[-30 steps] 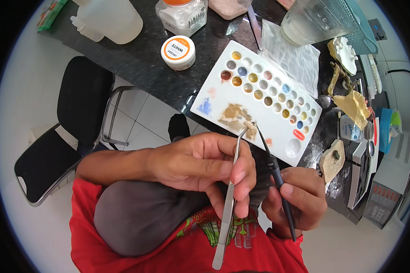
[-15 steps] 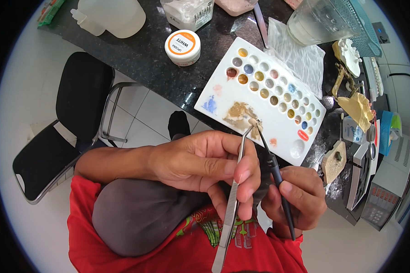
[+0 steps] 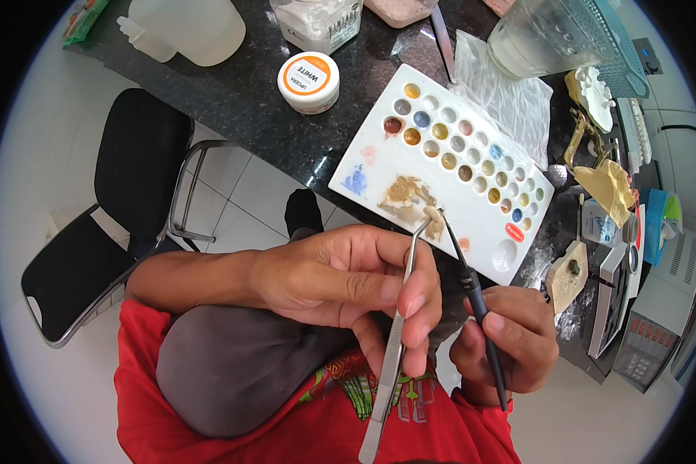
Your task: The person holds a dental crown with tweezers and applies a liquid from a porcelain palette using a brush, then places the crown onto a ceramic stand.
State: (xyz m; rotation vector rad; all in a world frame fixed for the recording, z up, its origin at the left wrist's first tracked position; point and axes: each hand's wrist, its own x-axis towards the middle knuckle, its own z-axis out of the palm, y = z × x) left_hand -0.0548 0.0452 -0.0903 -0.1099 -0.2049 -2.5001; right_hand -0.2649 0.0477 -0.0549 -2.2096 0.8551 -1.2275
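Two hands work together: left hand fingers pinch tweezers steadying a tooth; right hand fingers grip a brush touching it.

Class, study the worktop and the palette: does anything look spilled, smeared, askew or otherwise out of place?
Only small things. The white palette carries blue, pink and brown smears on its flat part, outside the wells, and it overhangs the counter edge. White powder dusts the counter by the plaster slab. The left hand's tweezers and the right hand's brush look normal.

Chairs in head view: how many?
1. A black chair with a metal frame stands on the white tiled floor, left of the dark counter and beyond the left hand. Others may sit out of view.
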